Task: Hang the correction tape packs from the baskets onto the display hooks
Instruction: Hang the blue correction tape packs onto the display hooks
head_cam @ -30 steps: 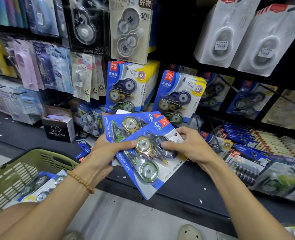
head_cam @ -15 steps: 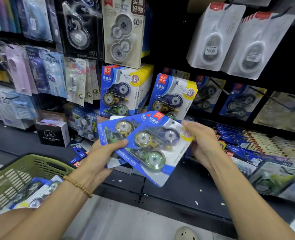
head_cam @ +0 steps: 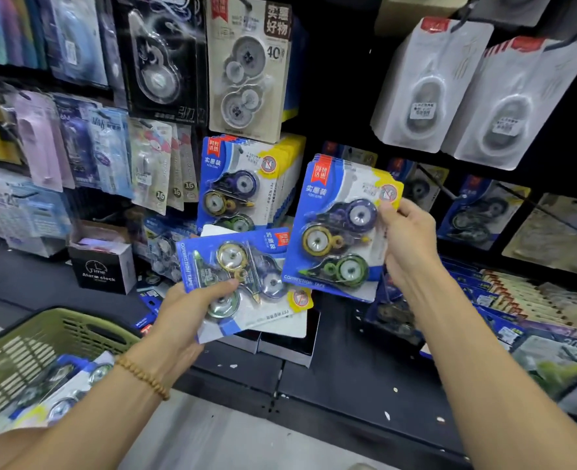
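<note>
The right hand (head_cam: 407, 242) grips an upright blue correction tape pack (head_cam: 339, 232) by its right edge, thumb on the front and fingers curled behind, in front of the display wall. Behind the top of this pack more cards of the same design show; whether they hang on a hook or are held with it cannot be told. The left hand (head_cam: 185, 317) holds a small stack of correction tape packs (head_cam: 243, 279), tilted and turned sideways, thumb pressed across the front blister; a white card back shows beneath the stack.

Just left of the raised pack, a full row of identical packs (head_cam: 236, 195) hangs on the wall. To its right, a bare display hook (head_cam: 439, 188) juts out before darker hanging packs (head_cam: 480, 212). Above hang large white blister packs (head_cam: 476, 93), a beige multi-tape card (head_cam: 249, 66) and a black single-tape card (head_cam: 158, 59). At far left hang pastel stationery packs (head_cam: 77, 147).

A black "Alarm clock" box (head_cam: 102, 266) sits on the dark shelf (head_cam: 348, 368) below the hooks. Flat blue packs (head_cam: 504, 300) lie piled on the shelf at right. The green basket (head_cam: 43, 337) at lower left holds further correction tape packs (head_cam: 63, 385), beside the left forearm, which wears a bead bracelet (head_cam: 143, 376).
</note>
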`<action>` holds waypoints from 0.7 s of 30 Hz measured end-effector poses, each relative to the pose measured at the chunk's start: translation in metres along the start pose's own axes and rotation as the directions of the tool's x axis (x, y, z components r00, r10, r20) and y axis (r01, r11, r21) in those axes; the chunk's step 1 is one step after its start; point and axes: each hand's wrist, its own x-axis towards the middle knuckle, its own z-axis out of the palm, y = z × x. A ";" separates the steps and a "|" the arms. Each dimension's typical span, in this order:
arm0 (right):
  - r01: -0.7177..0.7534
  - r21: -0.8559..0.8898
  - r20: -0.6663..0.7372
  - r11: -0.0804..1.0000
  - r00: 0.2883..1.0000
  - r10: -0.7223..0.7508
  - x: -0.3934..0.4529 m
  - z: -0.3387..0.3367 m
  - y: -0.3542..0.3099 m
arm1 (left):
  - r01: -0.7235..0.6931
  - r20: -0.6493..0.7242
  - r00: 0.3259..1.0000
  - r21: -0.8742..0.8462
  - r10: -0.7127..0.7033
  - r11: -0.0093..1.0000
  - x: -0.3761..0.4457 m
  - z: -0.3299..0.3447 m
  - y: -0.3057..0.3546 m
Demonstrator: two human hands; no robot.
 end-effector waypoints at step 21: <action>0.037 -0.227 -0.162 0.973 0.984 -0.075 0.035 0.012 0.011 | 0.045 -0.013 0.999 0.060 -0.044 0.997 -0.003 -0.009 0.006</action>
